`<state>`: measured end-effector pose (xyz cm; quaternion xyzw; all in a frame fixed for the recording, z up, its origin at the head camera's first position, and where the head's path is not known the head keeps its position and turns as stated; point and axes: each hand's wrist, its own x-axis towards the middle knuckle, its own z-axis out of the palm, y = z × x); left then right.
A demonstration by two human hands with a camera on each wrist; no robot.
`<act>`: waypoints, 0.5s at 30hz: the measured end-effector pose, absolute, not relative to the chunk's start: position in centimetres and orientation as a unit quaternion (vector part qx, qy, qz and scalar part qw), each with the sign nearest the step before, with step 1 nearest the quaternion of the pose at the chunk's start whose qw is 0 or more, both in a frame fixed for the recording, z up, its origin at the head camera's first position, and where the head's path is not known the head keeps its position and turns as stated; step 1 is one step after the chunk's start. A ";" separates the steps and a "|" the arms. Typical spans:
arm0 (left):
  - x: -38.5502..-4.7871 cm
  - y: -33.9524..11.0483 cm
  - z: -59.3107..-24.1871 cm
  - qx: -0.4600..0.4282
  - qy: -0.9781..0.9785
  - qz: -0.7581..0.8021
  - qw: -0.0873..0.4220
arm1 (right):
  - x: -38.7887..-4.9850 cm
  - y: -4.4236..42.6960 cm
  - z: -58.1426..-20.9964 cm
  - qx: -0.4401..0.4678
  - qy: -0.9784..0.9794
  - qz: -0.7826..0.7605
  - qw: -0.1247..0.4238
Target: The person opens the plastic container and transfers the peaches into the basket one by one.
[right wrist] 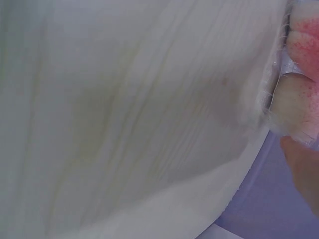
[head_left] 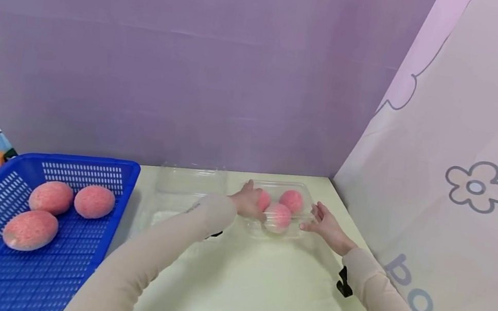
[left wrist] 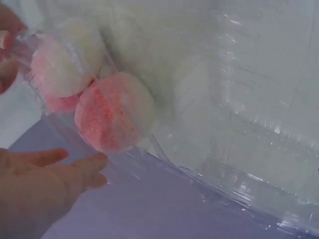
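Observation:
A clear plastic box (head_left: 303,189) at the far right of the table holds three pink-and-cream peaches (head_left: 277,218). My left hand (head_left: 250,201) is at its left side, thumb toward the front and fingers toward the back. In the left wrist view, the fairly straight fingers (left wrist: 92,167) of this hand touch the plastic beside a peach (left wrist: 114,112). My right hand (head_left: 326,227) holds the right edge between thumb and fingers. One right finger (right wrist: 299,167) appears at the box's edge in the right wrist view. Whether the lid is fully closed is unclear.
A blue basket (head_left: 118,212) at the left contains three more peaches (head_left: 94,202). Between it and my left sleeve stands another clear plastic box (head_left: 190,182). A purple wall (head_left: 184,75) runs behind the pale table (head_left: 251,290), and a patterned sheet (head_left: 467,125) hangs at the right.

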<state>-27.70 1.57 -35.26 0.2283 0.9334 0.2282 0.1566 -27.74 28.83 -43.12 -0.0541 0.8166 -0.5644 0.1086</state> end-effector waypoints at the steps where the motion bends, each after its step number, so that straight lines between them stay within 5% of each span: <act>1: -28.1 2.0 -35.8 0.234 0.940 0.200 0.145 | -27.7 28.8 -43.1 -0.059 0.819 -0.560 0.112; 15: -28.2 3.5 -38.4 0.254 0.960 -0.103 0.050 | -27.6 28.8 -43.8 -0.074 0.826 -0.548 0.113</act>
